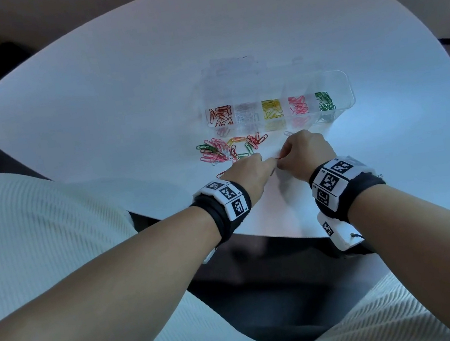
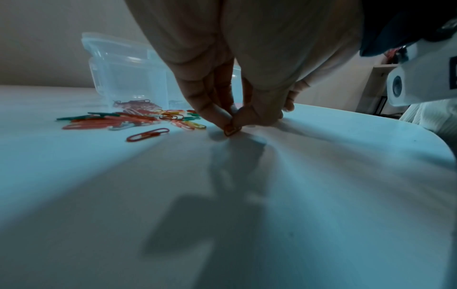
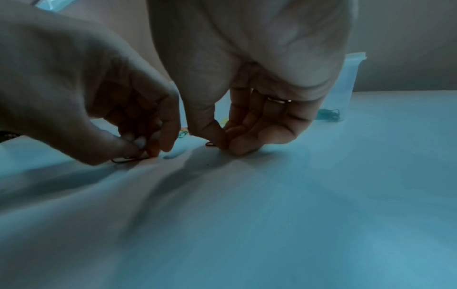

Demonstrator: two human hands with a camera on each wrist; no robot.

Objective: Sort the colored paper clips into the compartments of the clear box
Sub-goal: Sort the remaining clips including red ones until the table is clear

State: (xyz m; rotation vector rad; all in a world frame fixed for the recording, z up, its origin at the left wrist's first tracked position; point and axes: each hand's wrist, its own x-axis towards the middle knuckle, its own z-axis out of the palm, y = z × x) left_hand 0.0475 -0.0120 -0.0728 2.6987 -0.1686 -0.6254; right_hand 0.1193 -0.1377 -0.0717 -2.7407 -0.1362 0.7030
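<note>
Head view, lower centre: left hand [image 1: 248, 171] and right hand [image 1: 307, 152] each pinch a red clip [image 1: 278, 158] with curled fingertips, below the clear box [image 1: 335, 78].

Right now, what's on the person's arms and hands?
Bare forearms, no sleeves. Each wrist has a black band carrying white blocks with black square markers. A white camera unit with a thin cable hangs under the right wrist. Gold ring on the right hand.

Your head cam looks steeply down on the round white table [image 1: 119, 98], clear compartment box [image 1: 336, 80] right of centre. Both wrist cams sit low, nearly skimming the tabletop, right up against your fingers. All three share the spot where your hands meet, lower centre in the head view.
</note>
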